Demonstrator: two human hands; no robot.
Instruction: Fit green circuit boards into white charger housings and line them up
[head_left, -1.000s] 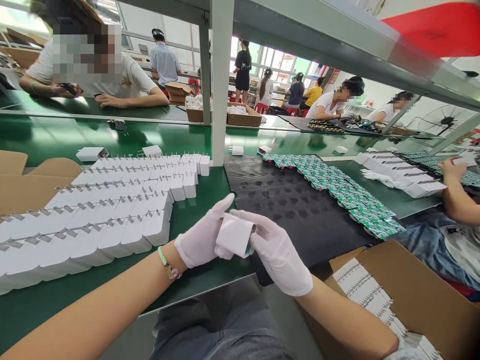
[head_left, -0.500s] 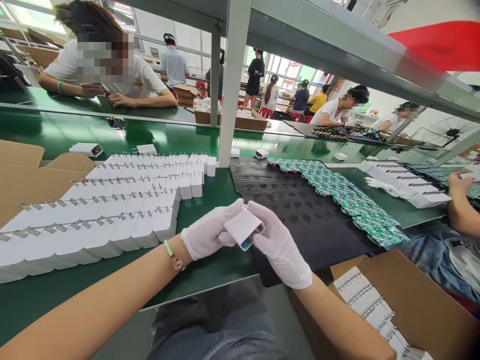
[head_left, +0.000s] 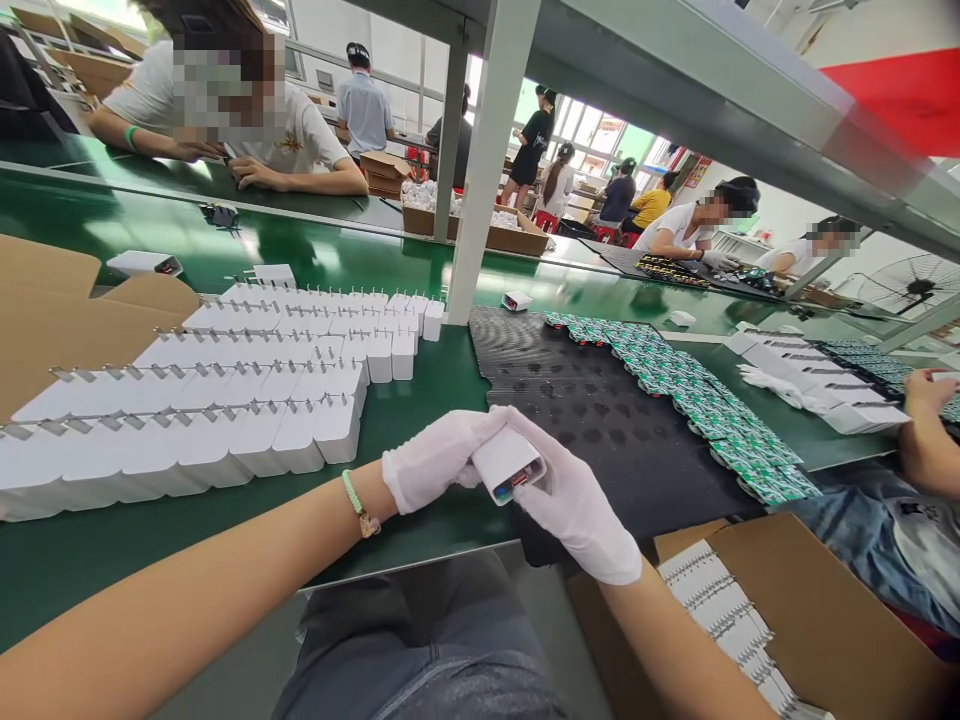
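Note:
Both my hands wear white gloves and hold one white charger housing (head_left: 510, 462) over the front edge of the bench. Its open end faces me to the lower right, and a circuit board with coloured parts shows inside. My left hand (head_left: 442, 458) is closed on the housing's left side. My right hand (head_left: 574, 505) grips the right side, with the thumb by the open end. Rows of white charger housings (head_left: 180, 440) with metal prongs upward stand to my left. Green circuit boards (head_left: 675, 400) lie in rows on a black mat (head_left: 592, 430) to my right.
A carton (head_left: 847, 600) with white pronged housings sits low at my right. A shelf post (head_left: 487, 160) rises behind the mat. Brown cardboard (head_left: 67, 320) lies at the left. A co-worker (head_left: 225, 110) sits across the bench; another person's hand (head_left: 930, 390) is at the far right.
The held housing has turned slightly, so its open end shows more towards me. Both hands still grip it. The camera view has shifted and tilted a little.

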